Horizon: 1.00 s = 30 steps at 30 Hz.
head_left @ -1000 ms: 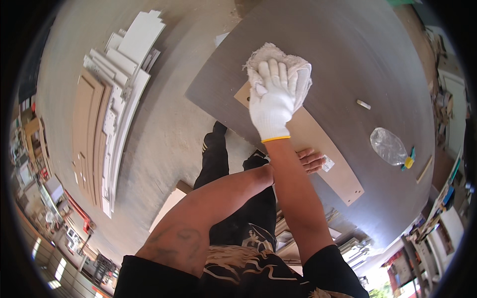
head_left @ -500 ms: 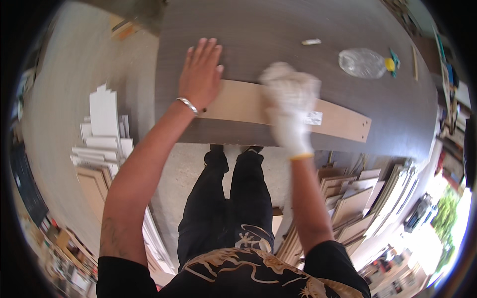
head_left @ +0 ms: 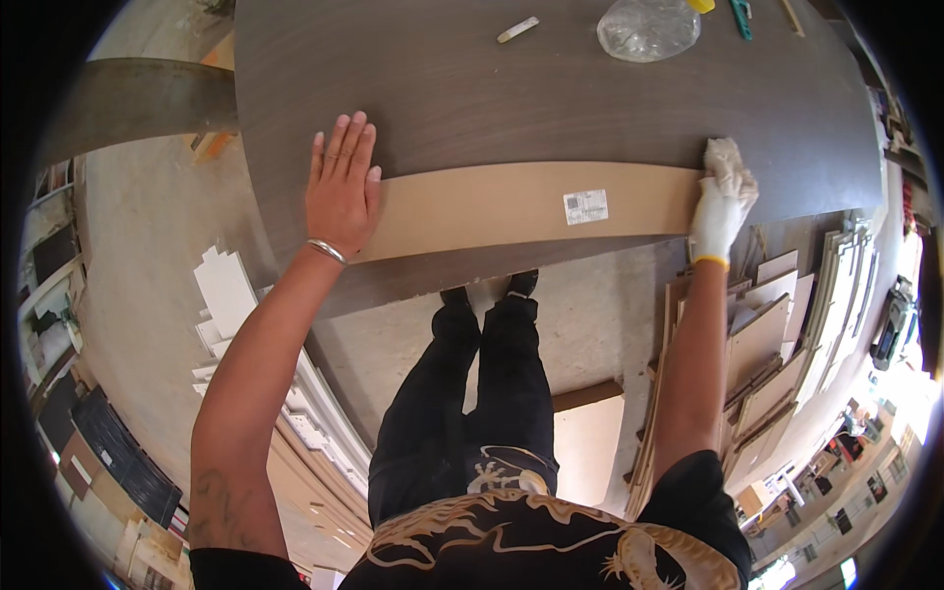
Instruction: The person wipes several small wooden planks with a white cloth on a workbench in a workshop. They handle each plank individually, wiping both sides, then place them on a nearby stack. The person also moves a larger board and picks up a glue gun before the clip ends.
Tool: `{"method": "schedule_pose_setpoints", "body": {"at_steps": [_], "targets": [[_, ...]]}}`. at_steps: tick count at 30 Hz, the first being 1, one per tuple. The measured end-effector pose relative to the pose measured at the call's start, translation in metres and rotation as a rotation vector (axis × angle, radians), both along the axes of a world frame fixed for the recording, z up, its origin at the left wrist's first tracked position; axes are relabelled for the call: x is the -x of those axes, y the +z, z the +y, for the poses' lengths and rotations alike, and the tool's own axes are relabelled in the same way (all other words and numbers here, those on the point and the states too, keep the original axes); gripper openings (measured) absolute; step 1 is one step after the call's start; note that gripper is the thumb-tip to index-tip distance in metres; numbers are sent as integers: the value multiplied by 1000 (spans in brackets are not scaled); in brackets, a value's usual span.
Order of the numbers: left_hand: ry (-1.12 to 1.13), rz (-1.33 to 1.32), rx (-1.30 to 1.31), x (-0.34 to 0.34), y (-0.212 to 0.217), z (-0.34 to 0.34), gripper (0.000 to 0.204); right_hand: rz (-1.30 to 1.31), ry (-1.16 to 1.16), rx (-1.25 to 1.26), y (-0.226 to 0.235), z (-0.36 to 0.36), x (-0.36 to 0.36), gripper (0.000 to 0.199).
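Note:
A long tan board point(head_left: 472, 204) with a white printed label point(head_left: 586, 206) lies along the near edge of a dark wood-grain panel point(head_left: 423, 108). My bare left hand point(head_left: 342, 192) rests flat on the board's left end, fingers stretched forward past its far edge. A silver bracelet circles that wrist. At the right end of the board is my right hand point(head_left: 720, 206), in a white glove with a yellow cuff. Its fingers are closed on what looks like a wadded pale cloth point(head_left: 725, 157), pressed against the board and covering its right end.
On the panel's far side lie a clear plastic bottle point(head_left: 649, 29) with a yellow cap, a small whitish stick point(head_left: 518, 29) and a green-handled tool point(head_left: 740, 18). Stacked board offcuts point(head_left: 762, 320) lean at right; white strips point(head_left: 231, 290) stand at left.
My right hand has swept rightward along the board to its right end. My left hand still presses the left end. The view has shifted, bringing the bottle closer to the top edge.

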<state>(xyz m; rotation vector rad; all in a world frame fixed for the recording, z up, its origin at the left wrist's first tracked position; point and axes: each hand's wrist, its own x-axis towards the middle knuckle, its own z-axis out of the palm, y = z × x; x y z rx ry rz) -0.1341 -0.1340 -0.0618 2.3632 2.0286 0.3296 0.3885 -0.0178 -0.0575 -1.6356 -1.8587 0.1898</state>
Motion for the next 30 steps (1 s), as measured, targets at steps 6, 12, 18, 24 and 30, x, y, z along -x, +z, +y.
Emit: {"method": "schedule_pose_setpoints", "body": {"at_steps": [6, 12, 18, 24, 30], "targets": [[-19, -64, 78, 0, -2, 9, 53, 77, 357, 238, -4, -181, 284, 49], [-116, 21, 62, 6, -7, 7, 55, 87, 491, 350, 14, -200, 258, 52], [-98, 54, 104, -1, 3, 6, 54, 30, 109, 140, 5, -195, 213, 49], [-249, 164, 118, 0, 13, 6, 54, -81, 120, 224, -31, -183, 128, 43], [-259, 130, 155, -1, 13, 7, 55, -141, -305, -18, 6, -88, 29, 44]]}}
